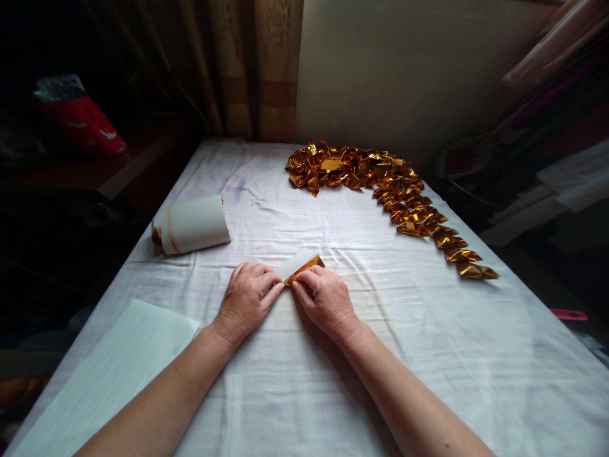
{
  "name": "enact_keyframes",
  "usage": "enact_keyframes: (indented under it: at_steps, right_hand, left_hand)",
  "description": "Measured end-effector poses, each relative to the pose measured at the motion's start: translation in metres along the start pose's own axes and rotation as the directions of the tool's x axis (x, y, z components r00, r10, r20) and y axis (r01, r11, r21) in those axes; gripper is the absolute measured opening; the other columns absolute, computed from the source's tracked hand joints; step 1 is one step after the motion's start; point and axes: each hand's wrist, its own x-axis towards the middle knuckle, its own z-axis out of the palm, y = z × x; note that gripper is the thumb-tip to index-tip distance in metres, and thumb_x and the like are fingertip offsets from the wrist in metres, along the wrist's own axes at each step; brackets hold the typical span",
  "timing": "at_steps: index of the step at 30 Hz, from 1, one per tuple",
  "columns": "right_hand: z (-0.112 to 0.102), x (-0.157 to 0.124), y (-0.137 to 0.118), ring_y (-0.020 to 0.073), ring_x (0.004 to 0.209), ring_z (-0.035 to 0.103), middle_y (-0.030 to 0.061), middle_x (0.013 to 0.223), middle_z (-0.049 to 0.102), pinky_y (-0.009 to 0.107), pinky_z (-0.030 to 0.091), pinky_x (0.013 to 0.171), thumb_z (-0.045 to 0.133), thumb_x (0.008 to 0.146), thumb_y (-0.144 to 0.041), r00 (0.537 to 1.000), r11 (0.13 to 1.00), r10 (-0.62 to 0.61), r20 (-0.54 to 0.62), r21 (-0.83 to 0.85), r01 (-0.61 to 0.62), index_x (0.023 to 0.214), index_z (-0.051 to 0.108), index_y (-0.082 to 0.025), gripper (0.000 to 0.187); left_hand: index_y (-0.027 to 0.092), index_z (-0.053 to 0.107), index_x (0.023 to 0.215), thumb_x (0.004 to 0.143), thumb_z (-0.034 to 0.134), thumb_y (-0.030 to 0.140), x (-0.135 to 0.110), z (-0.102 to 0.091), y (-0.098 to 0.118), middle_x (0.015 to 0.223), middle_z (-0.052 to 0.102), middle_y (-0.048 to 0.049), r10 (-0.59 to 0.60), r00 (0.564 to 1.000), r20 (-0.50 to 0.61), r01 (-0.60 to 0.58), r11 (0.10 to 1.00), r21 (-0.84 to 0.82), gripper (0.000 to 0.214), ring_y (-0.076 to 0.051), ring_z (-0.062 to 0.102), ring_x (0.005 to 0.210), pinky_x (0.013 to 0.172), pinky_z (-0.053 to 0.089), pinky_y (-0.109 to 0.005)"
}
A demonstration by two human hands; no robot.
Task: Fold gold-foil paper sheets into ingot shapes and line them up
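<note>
Both hands pinch a small sheet of gold foil paper (pixel 304 270) near the middle of the white-covered table. Its pale back faces up, and a strip along the near edge is turned over to show gold. My left hand (pixel 248 295) is closed on the paper's left end. My right hand (pixel 326 297) is closed on the near folded edge, close to the left fingertips. The fingers hide part of the fold. Beyond them, several folded gold foil pieces (pixel 413 206) lie in a heap that trails off in an overlapping row toward the right edge.
A white cylinder-like roll (pixel 196 225) with a band round it lies at the left. Nearer me is a pale lined sheet (pixel 114 374), partly under my left forearm. A red container (pixel 85 124) stands on a side table, and a curtain (pixel 257 70) hangs behind.
</note>
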Motion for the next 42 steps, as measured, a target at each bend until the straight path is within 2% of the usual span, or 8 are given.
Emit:
enact_keyframes:
  at_steps: [5,13,21,31,35,42]
  right_hand:
    - [0.001,0.002,-0.004,0.0181,0.078,0.062,0.0019,0.082,0.070,0.029,0.038,0.070,0.060,0.090,-0.026,0.997,0.997,0.073,-0.014,0.030,-0.073,0.085,0.066,-0.022,0.009]
    - [0.005,0.000,-0.003,0.0184,0.076,0.061,0.0017,0.080,0.069,0.029,0.036,0.070,0.059,0.089,-0.024,0.995,0.995,0.089,-0.052,0.049,-0.086,0.087,0.063,-0.021,0.005]
    - [0.009,0.000,-0.002,0.0180,0.076,0.058,0.0016,0.080,0.066,0.029,0.031,0.067,0.059,0.091,-0.024,0.997,0.999,0.050,-0.051,0.004,-0.049,0.083,0.063,-0.021,0.009]
    - [0.008,0.004,-0.007,0.0195,0.074,0.056,0.0036,0.081,0.064,0.031,0.032,0.068,0.063,0.089,-0.031,0.994,0.993,0.106,-0.026,-0.047,-0.107,0.079,0.063,-0.021,0.014]
    - [0.011,0.003,0.001,0.0191,0.077,0.057,0.0029,0.082,0.065,0.030,0.033,0.067,0.061,0.089,-0.024,0.998,0.999,0.041,-0.044,0.032,-0.040,0.082,0.062,-0.022,0.008]
    - [0.017,-0.001,0.019,0.0166,0.071,0.055,0.0030,0.078,0.062,0.027,0.035,0.064,0.051,0.096,-0.023,0.992,0.987,-0.082,-0.101,0.129,0.095,0.079,0.061,-0.022,0.020]
  left_hand:
    - [0.022,0.065,0.082,0.093,0.055,0.035,0.003,0.001,0.007,0.095,0.066,-0.0042,-0.069,0.997,0.016,0.069,0.998,0.004,0.019,-0.023,0.055,0.094,0.089,0.042,-0.041]
    - [0.022,0.061,0.079,0.091,0.058,0.032,0.006,0.003,0.012,0.092,0.064,-0.0044,-0.127,0.992,0.015,0.126,0.990,0.059,0.015,-0.024,0.053,0.094,0.088,0.041,-0.041]
    - [0.022,0.058,0.079,0.088,0.062,0.031,0.006,0.007,0.014,0.091,0.062,-0.0035,-0.179,0.983,0.024,0.176,0.978,0.108,0.014,-0.024,0.051,0.094,0.087,0.039,-0.039]
    - [0.023,0.059,0.082,0.087,0.065,0.034,0.007,0.009,0.013,0.099,0.063,-0.0031,-0.219,0.975,0.042,0.215,0.973,0.090,0.014,-0.024,0.052,0.099,0.091,0.039,-0.040]
    - [0.023,0.059,0.083,0.088,0.064,0.031,0.007,0.007,0.013,0.099,0.063,-0.0028,-0.221,0.974,0.052,0.217,0.973,0.072,0.011,-0.024,0.052,0.099,0.092,0.039,-0.040]
    - [0.024,0.060,0.083,0.086,0.064,0.026,0.008,0.005,0.009,0.099,0.062,-0.0019,-0.233,0.969,0.084,0.233,0.972,0.010,0.006,-0.023,0.052,0.100,0.093,0.038,-0.040]
